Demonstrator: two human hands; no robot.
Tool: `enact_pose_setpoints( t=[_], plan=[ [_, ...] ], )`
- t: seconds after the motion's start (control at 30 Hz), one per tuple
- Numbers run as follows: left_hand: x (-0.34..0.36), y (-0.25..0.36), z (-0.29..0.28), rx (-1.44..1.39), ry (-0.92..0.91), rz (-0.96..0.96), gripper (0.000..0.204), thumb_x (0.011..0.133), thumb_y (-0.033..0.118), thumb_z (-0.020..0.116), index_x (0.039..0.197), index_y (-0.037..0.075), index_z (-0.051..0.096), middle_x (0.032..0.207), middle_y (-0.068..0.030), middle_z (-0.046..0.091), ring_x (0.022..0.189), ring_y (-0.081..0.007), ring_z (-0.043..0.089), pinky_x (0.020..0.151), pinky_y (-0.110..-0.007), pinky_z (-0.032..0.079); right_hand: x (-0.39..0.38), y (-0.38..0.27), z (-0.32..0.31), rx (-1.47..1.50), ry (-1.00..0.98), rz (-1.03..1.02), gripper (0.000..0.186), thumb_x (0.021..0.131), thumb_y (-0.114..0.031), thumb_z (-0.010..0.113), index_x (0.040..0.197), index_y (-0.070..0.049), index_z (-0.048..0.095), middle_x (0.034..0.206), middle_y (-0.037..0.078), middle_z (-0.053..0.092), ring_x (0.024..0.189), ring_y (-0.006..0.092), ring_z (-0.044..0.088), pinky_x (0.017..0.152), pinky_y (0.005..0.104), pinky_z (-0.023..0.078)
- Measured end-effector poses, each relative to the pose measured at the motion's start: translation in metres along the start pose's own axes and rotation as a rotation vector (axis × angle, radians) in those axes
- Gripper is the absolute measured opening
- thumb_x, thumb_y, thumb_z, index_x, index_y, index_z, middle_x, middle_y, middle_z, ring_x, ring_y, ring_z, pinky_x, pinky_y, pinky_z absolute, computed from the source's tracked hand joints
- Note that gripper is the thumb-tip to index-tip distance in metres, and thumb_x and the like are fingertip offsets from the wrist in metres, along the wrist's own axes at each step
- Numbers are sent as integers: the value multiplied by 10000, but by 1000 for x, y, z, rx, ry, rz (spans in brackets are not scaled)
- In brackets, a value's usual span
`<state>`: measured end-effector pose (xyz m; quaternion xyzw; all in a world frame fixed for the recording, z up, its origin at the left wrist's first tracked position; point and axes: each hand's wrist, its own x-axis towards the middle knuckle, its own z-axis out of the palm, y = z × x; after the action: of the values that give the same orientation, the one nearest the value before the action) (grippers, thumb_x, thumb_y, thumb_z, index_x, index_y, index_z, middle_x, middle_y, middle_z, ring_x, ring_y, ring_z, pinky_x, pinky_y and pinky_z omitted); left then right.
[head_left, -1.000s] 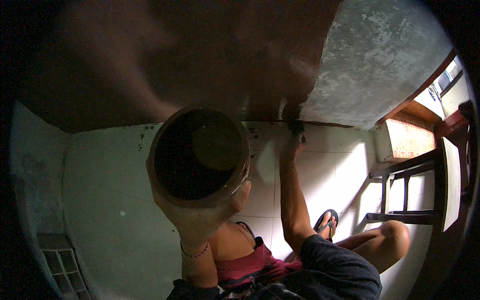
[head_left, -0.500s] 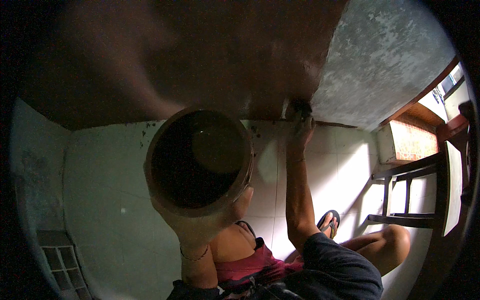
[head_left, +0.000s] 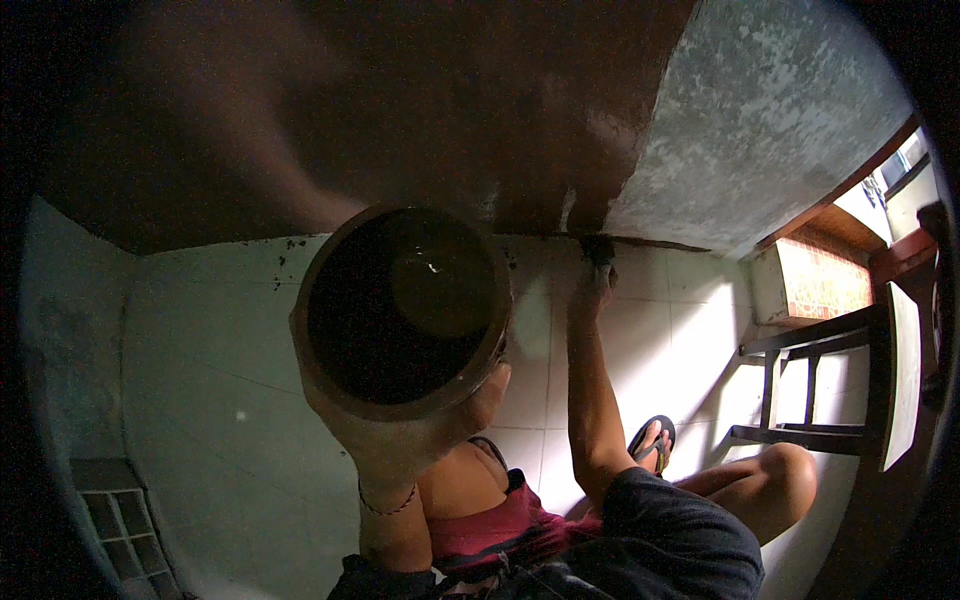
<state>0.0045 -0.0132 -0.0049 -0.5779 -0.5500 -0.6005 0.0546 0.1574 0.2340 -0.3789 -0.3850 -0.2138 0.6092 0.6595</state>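
My left hand (head_left: pixel 425 440) is wrapped round a wide round paint container (head_left: pixel 400 409) and holds it up, its open top facing me. Inside, dark paint (head_left: pixel 430 300) catches a small glint. Ahead and to the right, my right hand (head_left: pixel 591 292) grips a dark paintbrush (head_left: pixel 598 248); its handle is mostly hidden by the fingers. The bristles are at the foot of the wall, where it meets the floor. Glossy brown paint (head_left: pixel 440 120) covers the left part of the wall, and wet streaks show just above the brush. Further right the wall is mottled grey (head_left: pixel 760 130).
White floor tiles (head_left: pixel 220 350) carry dark specks near the wall. A dark-legged stool or bench (head_left: pixel 895 380) stands at the right, with an orange-patterned step (head_left: pixel 825 285) behind it. A grid-like object (head_left: pixel 130 530) is at the lower left. My sandalled foot (head_left: pixel 655 443) rests nearby.
My right hand and the brush have moved down and slightly left, from the lower wall to its bottom edge. The freshly brown strip above the brush now shows. The container has shifted only slightly.
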Motion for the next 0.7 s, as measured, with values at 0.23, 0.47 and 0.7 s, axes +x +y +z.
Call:
enact_pose_setpoints(
  t=[0.23,0.47,0.7],
  plan=[
    [-13,-5,0,32,-53,-49,1040,555,354,912,1380,-11,394,1291,-195,526,1162,-321,579,1003,-444,520,34,34,14,114,141,-65,429,995,-352,522,1240,-2,556,1184,121,570,961,226,546,797,375,460],
    [-12,6,-6,145,-79,-69,1050,548,378,916,1378,-5,399,1283,-186,525,1147,-307,577,985,-438,512,-6,-17,61,-53,71,-129,302,1014,-239,503,1175,2,585,1182,137,578,1004,265,549,846,400,470],
    [-7,10,-4,194,-84,-62,1067,543,403,915,1384,-1,396,1282,-184,518,1143,-315,572,974,-439,508,-4,-11,49,129,69,-31,282,1008,-240,522,1132,4,588,1061,103,586,956,221,543,823,360,464]
  ],
)
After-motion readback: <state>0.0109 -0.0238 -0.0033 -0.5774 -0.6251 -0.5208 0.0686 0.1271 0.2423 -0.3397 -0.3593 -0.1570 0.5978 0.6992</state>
